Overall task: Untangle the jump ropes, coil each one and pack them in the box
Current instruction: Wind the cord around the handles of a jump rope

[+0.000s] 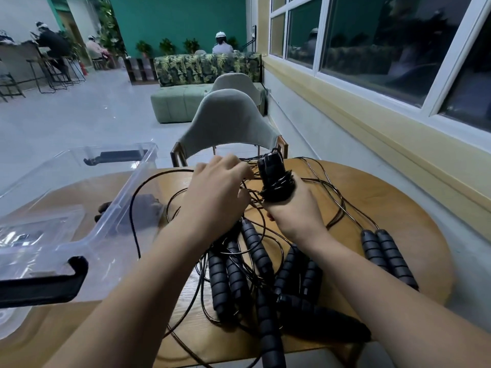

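Several black jump ropes with ribbed foam handles (255, 264) lie tangled on the round wooden table (414, 229). My right hand (295, 208) grips a pair of handles upright, with thin black cord wound round them as a bundle (276, 181). My left hand (218, 187) hovers just left of the bundle, its fingers curled on a strand of cord (252, 179). A separate pair of handles (385, 253) lies at the right. The clear plastic box (111, 208) with black clip handles stands at the left; something dark shows through its wall.
A grey upholstered chair (228, 123) stands right behind the table. A wall with windows runs along the right. Open floor, a green sofa and seated people lie farther back. Loose cord loops spread over the table's far half.
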### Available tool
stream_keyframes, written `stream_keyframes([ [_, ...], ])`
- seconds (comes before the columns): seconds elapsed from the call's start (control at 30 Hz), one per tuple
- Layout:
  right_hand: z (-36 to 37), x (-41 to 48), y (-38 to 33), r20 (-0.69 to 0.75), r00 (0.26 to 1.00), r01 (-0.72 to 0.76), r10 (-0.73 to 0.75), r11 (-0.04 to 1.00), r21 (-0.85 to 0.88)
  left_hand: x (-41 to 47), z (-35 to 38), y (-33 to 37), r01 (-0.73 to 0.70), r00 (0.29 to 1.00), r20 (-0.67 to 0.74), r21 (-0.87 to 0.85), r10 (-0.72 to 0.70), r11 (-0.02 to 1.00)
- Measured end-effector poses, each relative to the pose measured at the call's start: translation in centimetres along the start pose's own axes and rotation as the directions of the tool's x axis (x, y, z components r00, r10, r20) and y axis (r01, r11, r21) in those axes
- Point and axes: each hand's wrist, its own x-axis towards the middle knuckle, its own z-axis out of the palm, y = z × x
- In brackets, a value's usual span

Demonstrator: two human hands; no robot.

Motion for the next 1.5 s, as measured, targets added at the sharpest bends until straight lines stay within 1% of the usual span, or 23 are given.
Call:
stream_keyframes([
  [0.07, -0.1, -0.2, -0.1, 0.007, 1.0, 0.007, -0.007, 1.0, 0.0, 0.0, 1.5, -0.5, -0.016, 0.999, 0.034, 0.031, 0.015, 0.999],
  [0.1, -0.2, -0.3, -0.1, 0.01, 1.0, 0.013, -0.013, 1.0, -0.001, 0.0, 2.0, -0.8, -0.014, 0.999, 0.043, 0.018, 0.013, 1.0],
  [0.2, -0.3, -0.3, -0.1, 0.018, 0.999, 0.03, -0.03, 1.0, -0.006, 0.1, 2.9, -1.3, 0.055, 0.995, 0.088, -0.022, -0.053, 0.998],
  [0.3, -0.2, -0.2, -0.1, 0.022, 0.999, 0.025, -0.024, 1.0, -0.016, 0.4, 3.0, -1.1, 0.06, 0.995, 0.08, 0.02, -0.062, 0.998],
  [0.37, -0.1, 0.0, 0.0, 0.013, 1.0, 0.011, -0.011, 1.0, -0.015, 0.5, 2.3, -0.9, 0.052, 0.998, 0.022, -0.07, -0.051, 0.996],
  [0.43, -0.1, 0.2, 0.0, 0.003, 1.0, -0.014, 0.014, 1.0, -0.005, 0.9, 0.9, -0.5, 0.063, 0.997, -0.029, -0.239, -0.072, 0.969],
  [0.5, 0.0, 0.3, 0.1, 0.002, 0.999, -0.048, 0.048, 0.999, 0.013, 1.5, -1.1, 0.2, 0.069, 0.993, -0.057, -0.406, -0.1, 0.911],
  [0.6, 0.2, 0.6, -0.1, -0.001, 0.996, -0.09, 0.09, 0.995, 0.043, 2.2, -4.3, 0.9, 0.071, 0.991, -0.056, -0.554, -0.123, 0.83],
  [0.73, 0.1, 1.1, -0.6, -0.001, 0.995, -0.102, 0.103, 0.992, 0.079, 2.8, -8.7, 0.7, 0.062, 0.986, -0.052, -0.766, -0.159, 0.64],
  [0.87, -0.9, 1.3, -1.4, -0.02, 0.998, -0.055, 0.055, 0.998, 0.029, 3.5, -12.9, -0.9, -0.031, 0.979, -0.13, -0.858, -0.159, 0.513],
  [0.93, -1.8, 1.6, -1.5, -0.056, 0.998, -0.025, 0.025, 1.0, -0.004, 3.8, -14.6, -2.0, -0.066, 0.962, -0.172, -0.899, -0.21, 0.433],
  [0.97, -2.3, 1.8, -1.6, -0.087, 0.996, -0.018, 0.017, 1.0, -0.01, 3.8, -15.2, -2.5, -0.071, 0.952, -0.186, -0.906, -0.242, 0.418],
  [1.0, -2.7, 2.1, -1.7, -0.121, 0.992, -0.019, 0.018, 1.0, -0.007, 3.7, -15.5, -3.2, -0.058, 0.941, -0.198, -0.893, -0.274, 0.446],
  [1.03, -3.2, 2.3, -1.6, -0.152, 0.988, -0.024, 0.024, 1.0, 0.003, 3.6, -15.6, -3.9, -0.019, 0.932, -0.2, -0.86, -0.303, 0.51],
  [1.1, -3.7, 2.5, -1.5, -0.195, 0.98, -0.042, 0.047, 0.999, 0.032, 3.4, -14.9, -5.3, 0.128, 0.921, -0.164, -0.728, -0.352, 0.673],
  [1.13, -3.9, 2.5, -1.4, -0.202, 0.978, -0.05, 0.059, 0.997, 0.05, 3.3, -14.3, -5.9, 0.225, 0.917, -0.112, -0.648, -0.383, 0.727],
  [1.2, -4.0, 2.4, -1.2, -0.195, 0.978, -0.062, 0.074, 0.996, 0.068, 3.1, -13.2, -6.6, 0.42, 0.888, 0.045, -0.483, -0.458, 0.768],
  [1.23, -4.0, 2.3, -1.1, -0.187, 0.98, -0.063, 0.075, 0.995, 0.071, 3.0, -12.7, -6.4, 0.481, 0.871, 0.118, -0.396, -0.476, 0.782],
  [1.27, -3.9, 2.2, -1.1, -0.178, 0.981, -0.065, 0.078, 0.995, 0.076, 3.0, -12.1, -6.3, 0.507, 0.862, 0.173, -0.304, -0.477, 0.807],
  [1.3, -3.9, 2.2, -1.1, -0.168, 0.983, -0.065, 0.079, 0.994, 0.085, 3.0, -11.6, -5.9, 0.501, 0.863, 0.198, -0.212, -0.465, 0.839],
  [1.37, -3.6, 2.2, -1.1, -0.154, 0.984, -0.07, 0.084, 0.993, 0.093, 3.1, -10.5, -4.9, 0.424, 0.895, 0.179, -0.06, -0.408, 0.904],
  [1.43, -3.3, 2.0, -1.2, -0.144, 0.987, -0.062, 0.077, 0.993, 0.104, 3.4, -9.2, -4.0, 0.324, 0.938, 0.122, 0.013, -0.324, 0.946],
  [1.5, -3.0, 1.8, -1.3, -0.132, 0.99, -0.045, 0.059, 0.993, 0.109, 3.7, -7.9, -2.9, 0.19, 0.976, 0.087, 0.099, -0.198, 0.977],
])
